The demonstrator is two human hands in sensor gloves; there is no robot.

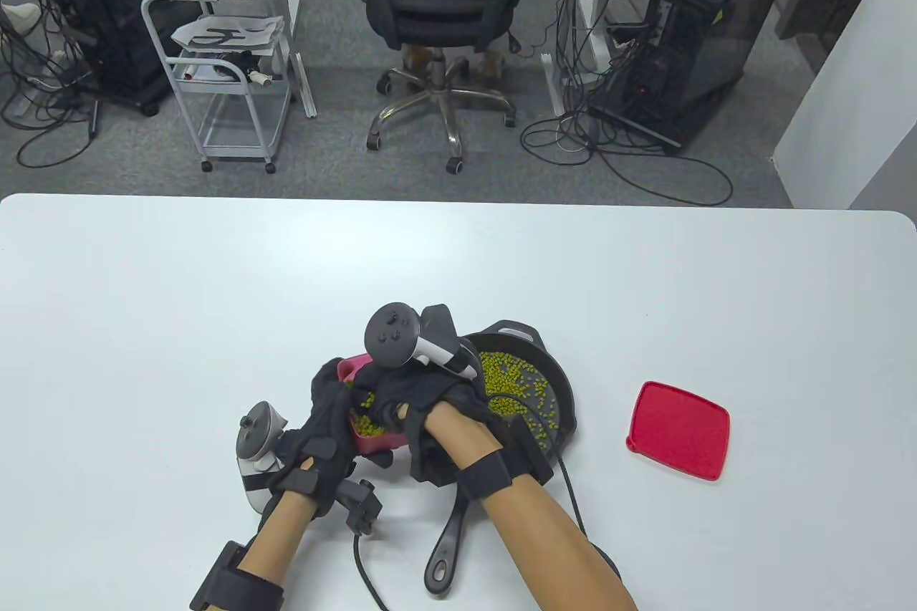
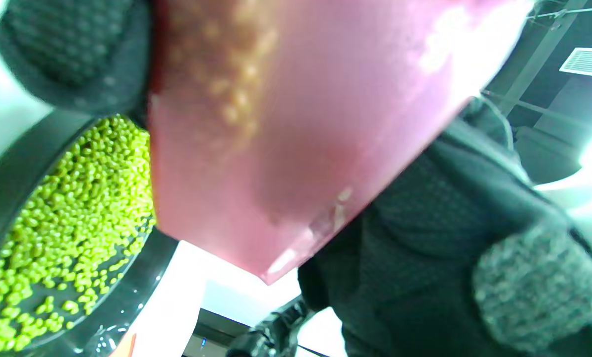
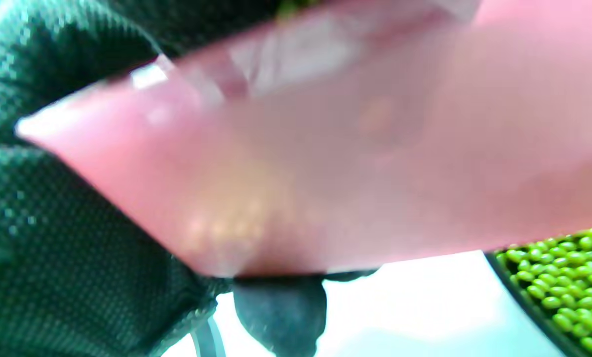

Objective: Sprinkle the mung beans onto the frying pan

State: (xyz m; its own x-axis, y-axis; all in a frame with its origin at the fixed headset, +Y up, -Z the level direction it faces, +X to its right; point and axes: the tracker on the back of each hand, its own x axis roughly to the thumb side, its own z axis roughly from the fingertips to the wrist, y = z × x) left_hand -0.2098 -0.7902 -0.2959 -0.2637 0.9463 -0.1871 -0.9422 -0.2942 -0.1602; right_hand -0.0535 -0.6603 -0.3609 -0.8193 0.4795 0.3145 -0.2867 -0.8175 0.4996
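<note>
Holding: left hand point(image 1: 322, 435) grips the pink container point(image 1: 369, 435) from its outer side, fingers wrapped on the wall.
Right hand point(image 1: 423, 400): reaches over the container's open top; whether its fingers pinch beans there cannot be told.
Mung beans point(image 1: 369, 425): some inside the container between both hands; more scattered in the frying pan point(image 1: 562, 389), just right of the right hand.
Pan handle: points toward the person, under the right wrist.
Red lid point(image 1: 679, 430): flat on the counter point(image 1: 179, 317), well right of both hands.
</note>
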